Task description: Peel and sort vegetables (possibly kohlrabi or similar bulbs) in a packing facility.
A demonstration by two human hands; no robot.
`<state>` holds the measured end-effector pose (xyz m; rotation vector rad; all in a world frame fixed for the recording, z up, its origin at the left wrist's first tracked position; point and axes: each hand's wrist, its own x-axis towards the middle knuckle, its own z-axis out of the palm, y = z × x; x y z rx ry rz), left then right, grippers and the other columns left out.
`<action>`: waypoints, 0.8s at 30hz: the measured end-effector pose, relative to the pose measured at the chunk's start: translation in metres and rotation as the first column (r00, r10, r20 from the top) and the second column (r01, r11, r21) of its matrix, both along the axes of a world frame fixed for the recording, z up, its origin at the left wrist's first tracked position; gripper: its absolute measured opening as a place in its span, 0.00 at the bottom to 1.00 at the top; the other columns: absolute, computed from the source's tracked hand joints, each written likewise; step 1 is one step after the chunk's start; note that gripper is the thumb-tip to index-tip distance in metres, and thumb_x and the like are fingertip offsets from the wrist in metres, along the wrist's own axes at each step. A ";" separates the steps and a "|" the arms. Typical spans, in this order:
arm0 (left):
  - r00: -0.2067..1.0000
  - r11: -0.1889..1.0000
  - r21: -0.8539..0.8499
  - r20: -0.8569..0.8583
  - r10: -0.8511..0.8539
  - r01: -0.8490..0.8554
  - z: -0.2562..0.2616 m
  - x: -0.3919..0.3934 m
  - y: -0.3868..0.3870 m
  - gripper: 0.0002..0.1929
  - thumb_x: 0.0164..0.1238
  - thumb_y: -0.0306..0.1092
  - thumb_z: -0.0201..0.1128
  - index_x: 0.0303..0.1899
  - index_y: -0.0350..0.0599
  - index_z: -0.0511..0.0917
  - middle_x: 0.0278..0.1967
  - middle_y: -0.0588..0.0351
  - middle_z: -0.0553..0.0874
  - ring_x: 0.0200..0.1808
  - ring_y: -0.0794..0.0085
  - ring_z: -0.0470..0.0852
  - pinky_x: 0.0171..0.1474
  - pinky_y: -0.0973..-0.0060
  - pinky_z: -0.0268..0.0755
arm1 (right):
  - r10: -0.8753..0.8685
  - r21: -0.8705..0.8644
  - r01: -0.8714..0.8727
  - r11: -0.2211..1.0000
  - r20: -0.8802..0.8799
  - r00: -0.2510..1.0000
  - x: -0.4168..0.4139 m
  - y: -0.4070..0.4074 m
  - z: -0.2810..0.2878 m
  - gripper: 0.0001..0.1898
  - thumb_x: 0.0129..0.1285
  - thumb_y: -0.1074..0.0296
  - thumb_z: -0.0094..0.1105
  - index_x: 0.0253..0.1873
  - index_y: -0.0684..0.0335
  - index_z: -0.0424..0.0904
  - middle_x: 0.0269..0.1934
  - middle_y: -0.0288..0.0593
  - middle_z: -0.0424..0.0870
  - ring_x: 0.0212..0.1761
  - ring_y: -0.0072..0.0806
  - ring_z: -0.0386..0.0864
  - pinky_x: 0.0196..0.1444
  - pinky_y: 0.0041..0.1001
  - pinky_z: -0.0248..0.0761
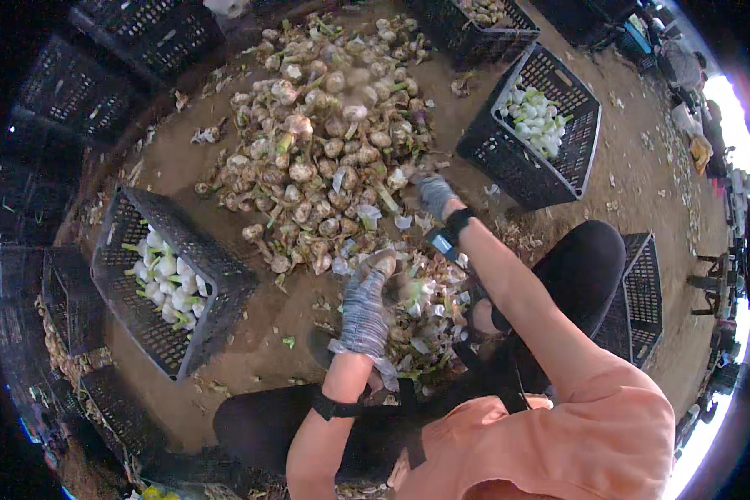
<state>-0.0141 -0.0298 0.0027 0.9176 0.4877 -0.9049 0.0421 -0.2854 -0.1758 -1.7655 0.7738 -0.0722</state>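
Note:
My left hand (pixel 365 300), in a grey knitted glove, is held over a heap of garlic peelings (pixel 428 312). Its fingers are curled, and a blur beside them hides whether anything is held. My right hand (pixel 436 194), gloved the same way, reaches to the right edge of a large pile of unpeeled garlic bulbs (pixel 325 144). The fingertips are blurred close to a garlic bulb (pixel 397 179); whether they grip something is unclear. Many of the piled bulbs are soil-stained, with cut stalks.
Cleaned white garlic lies in a black plastic crate (pixel 215 275) on the left and in another crate (pixel 590 140) at upper right. A third crate (pixel 475 40) stands behind that one. More crates (pixel 75 94) are stacked at upper left. A small stool (pixel 707 284) stands far right.

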 end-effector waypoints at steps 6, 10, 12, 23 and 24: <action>0.982 0.989 0.142 0.186 0.019 -0.046 -0.017 0.003 0.005 0.15 0.61 0.32 0.64 0.50 0.43 0.77 0.38 0.61 0.83 0.36 0.78 0.80 0.40 0.80 0.73 | 0.031 -0.190 -0.054 0.980 -0.124 0.992 0.036 0.019 -0.040 0.14 0.57 0.72 0.55 0.49 0.65 0.74 0.38 0.40 0.81 0.33 0.25 0.77 0.36 0.27 0.73; 0.979 0.982 0.127 0.170 0.116 -0.139 -0.039 0.011 0.008 0.23 0.61 0.30 0.64 0.59 0.45 0.70 0.36 0.60 0.82 0.30 0.78 0.80 0.28 0.81 0.72 | -0.093 0.472 0.026 0.881 0.120 0.988 0.010 0.024 -0.022 0.13 0.57 0.81 0.52 0.47 0.66 0.75 0.37 0.39 0.81 0.32 0.23 0.76 0.34 0.26 0.72; 0.986 0.984 0.098 0.081 0.144 -0.151 -0.049 0.016 0.006 0.27 0.60 0.29 0.64 0.61 0.47 0.66 0.34 0.60 0.82 0.25 0.78 0.79 0.23 0.81 0.71 | -0.083 0.633 -0.053 0.772 0.183 0.980 -0.010 0.023 -0.016 0.13 0.57 0.85 0.50 0.46 0.67 0.75 0.36 0.39 0.81 0.31 0.22 0.76 0.33 0.26 0.72; 0.989 0.984 0.128 0.104 0.108 -0.121 -0.038 -0.013 0.005 0.13 0.60 0.30 0.61 0.47 0.48 0.76 0.36 0.59 0.82 0.34 0.73 0.80 0.37 0.73 0.75 | 0.500 -0.411 -0.758 0.507 -0.576 0.647 -0.045 0.050 -0.019 0.19 0.57 0.63 0.56 0.50 0.67 0.73 0.40 0.56 0.80 0.42 0.46 0.79 0.44 0.38 0.72; 0.999 0.994 0.102 0.038 0.038 -0.042 -0.034 -0.019 0.005 0.14 0.60 0.30 0.61 0.48 0.47 0.76 0.36 0.59 0.82 0.34 0.73 0.80 0.38 0.74 0.75 | 0.563 -0.378 -0.828 0.414 -0.608 0.559 -0.047 0.063 -0.016 0.23 0.56 0.62 0.57 0.55 0.65 0.70 0.40 0.54 0.81 0.44 0.45 0.78 0.46 0.38 0.71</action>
